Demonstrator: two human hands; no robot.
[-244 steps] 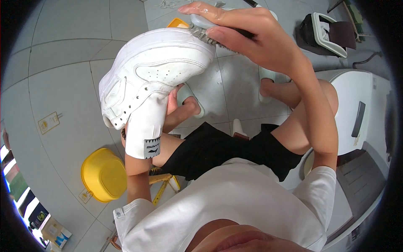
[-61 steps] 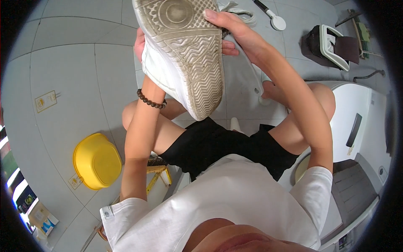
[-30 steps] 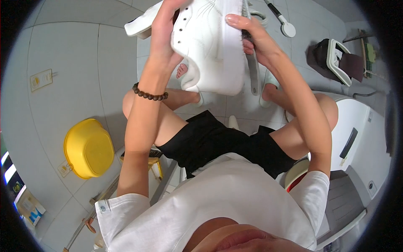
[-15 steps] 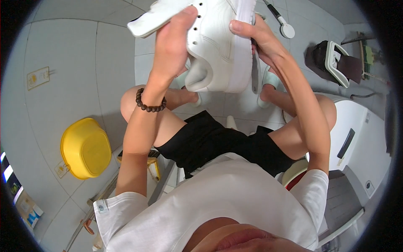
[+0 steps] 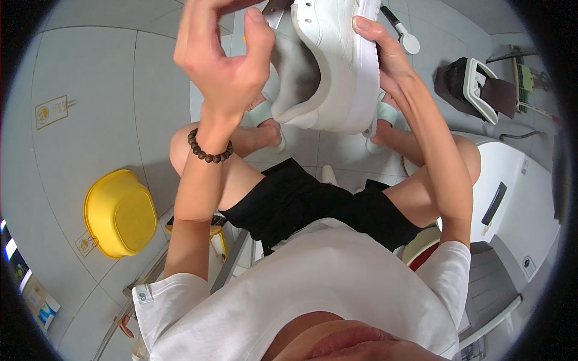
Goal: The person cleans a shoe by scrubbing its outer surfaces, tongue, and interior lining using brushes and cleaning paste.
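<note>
A white sneaker (image 5: 343,72) with lace holes and no lace is held up at the top of the view, its padded collar opening facing me. My right hand (image 5: 391,57) grips it from the right, thumb pressed on the thick sole's edge and the other fingers mostly hidden behind. To the left of the opening, my left hand (image 5: 226,60) is raised with thumb and fingers apart, its fingertips partly cut off by the top edge. A small dark-and-white flap (image 5: 276,11) shows between that hand and the sneaker; whether the fingers touch it I cannot tell.
A yellow basin (image 5: 123,213) hangs at the left wall. On the floor beyond the sneaker lies a white shower head (image 5: 409,44) with a black handle. A lidded bin (image 5: 478,87) stands at the far right, and a white appliance (image 5: 512,198) sits beside my right knee.
My left hand has let go of the sneaker's upper and moved left and up, its fingers spreading. The sneaker has turned slightly, showing more of its opening; my right hand keeps its hold.
</note>
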